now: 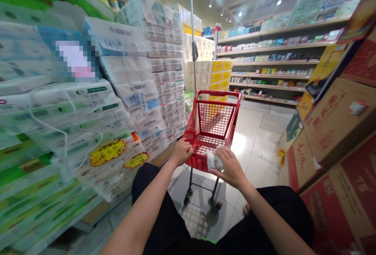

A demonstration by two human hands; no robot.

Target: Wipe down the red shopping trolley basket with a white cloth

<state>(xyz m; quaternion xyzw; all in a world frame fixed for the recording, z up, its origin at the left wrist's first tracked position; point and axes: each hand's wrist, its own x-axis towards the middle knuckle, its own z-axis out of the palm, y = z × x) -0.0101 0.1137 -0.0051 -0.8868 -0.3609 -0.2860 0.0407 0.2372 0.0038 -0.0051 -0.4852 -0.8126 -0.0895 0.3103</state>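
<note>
A small red shopping cart [219,93] with a mesh basket and black wheels stands in front of my knees. My left hand [181,153] is closed around the near left corner of its rim. In my right hand [230,167] is a crumpled white cloth [210,161], pressed against the near side of the basket. My right fingers curl over the cloth's top, with the thumb below it. The mesh floor of the basket shows beyond my hands.
Stacked tissue packs [141,94] rise along the left, with yellow price signs [108,152] and a white cable. Cardboard boxes [342,120] line the right side. Shelves of goods [264,63] stand at the back. A thin metal pole [192,20] stands beyond the cart on the tiled floor [261,157].
</note>
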